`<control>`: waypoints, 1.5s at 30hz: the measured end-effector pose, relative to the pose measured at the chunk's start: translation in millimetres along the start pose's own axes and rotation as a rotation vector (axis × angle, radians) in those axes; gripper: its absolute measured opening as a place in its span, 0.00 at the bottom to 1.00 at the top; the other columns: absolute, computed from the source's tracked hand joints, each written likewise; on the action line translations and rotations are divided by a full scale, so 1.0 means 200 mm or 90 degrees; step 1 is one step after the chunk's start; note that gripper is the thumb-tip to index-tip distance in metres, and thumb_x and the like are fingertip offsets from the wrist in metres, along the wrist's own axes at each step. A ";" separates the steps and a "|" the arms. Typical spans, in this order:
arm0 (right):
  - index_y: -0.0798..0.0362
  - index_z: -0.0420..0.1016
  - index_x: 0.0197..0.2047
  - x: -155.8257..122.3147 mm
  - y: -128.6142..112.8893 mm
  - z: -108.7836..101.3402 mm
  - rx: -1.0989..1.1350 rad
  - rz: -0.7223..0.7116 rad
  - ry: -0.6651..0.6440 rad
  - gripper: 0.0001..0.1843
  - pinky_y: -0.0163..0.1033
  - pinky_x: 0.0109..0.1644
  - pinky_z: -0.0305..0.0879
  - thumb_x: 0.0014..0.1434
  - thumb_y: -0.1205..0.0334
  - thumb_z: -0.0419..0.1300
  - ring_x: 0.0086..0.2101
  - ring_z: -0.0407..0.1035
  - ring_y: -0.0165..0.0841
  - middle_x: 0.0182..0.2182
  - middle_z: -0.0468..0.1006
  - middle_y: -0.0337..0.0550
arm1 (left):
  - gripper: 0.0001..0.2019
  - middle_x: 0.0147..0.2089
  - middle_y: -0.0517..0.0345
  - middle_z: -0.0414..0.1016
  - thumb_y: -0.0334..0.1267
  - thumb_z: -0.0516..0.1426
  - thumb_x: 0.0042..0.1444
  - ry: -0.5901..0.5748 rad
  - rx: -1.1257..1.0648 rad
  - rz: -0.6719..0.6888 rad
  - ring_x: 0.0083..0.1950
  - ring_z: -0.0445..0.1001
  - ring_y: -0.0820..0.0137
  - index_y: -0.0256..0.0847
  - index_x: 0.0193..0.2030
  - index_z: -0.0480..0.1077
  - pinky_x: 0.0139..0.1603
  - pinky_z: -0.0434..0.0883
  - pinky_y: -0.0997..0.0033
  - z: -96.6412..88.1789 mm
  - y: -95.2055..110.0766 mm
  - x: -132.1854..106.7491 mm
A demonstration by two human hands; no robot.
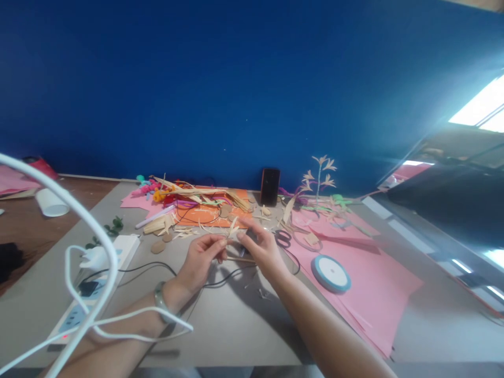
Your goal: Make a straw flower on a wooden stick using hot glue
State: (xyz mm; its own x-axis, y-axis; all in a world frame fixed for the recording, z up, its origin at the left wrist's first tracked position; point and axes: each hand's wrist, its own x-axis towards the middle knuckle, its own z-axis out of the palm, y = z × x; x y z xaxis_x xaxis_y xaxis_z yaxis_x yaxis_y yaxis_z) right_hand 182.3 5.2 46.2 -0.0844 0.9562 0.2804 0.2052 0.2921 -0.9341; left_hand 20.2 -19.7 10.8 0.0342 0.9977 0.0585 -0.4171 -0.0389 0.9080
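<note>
Over the table, the left hand pinches a pale husk piece by its near end, long axis pointing far, slightly right; the right hand is just right, its grip unclear.

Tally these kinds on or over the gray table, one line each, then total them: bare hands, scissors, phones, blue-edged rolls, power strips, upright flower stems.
Bare hands: 2 (left hand, right hand)
Scissors: 1 pair
Phone: 1
Blue-edged roll: 1
Power strip: 1
Upright flower stem: 1
Total: 7
</note>
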 end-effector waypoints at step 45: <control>0.52 0.77 0.24 -0.03 0.03 0.09 0.315 0.203 -0.024 0.10 0.39 0.37 0.59 0.48 0.55 0.68 0.26 0.63 0.29 0.24 0.76 0.39 | 0.12 0.18 0.65 0.67 0.45 0.61 0.53 0.019 0.086 -0.023 0.18 0.63 0.79 0.37 0.29 0.68 0.18 0.60 0.80 0.02 -0.01 -0.03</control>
State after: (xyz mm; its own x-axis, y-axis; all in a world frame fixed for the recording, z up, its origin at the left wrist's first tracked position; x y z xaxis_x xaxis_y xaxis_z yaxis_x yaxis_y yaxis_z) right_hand 166.5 1.6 35.0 -0.1295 0.9911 -0.0309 -0.2526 -0.0631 -0.9655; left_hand 24.1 -26.4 10.0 0.0197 0.9997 0.0137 -0.2894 -0.0074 0.9572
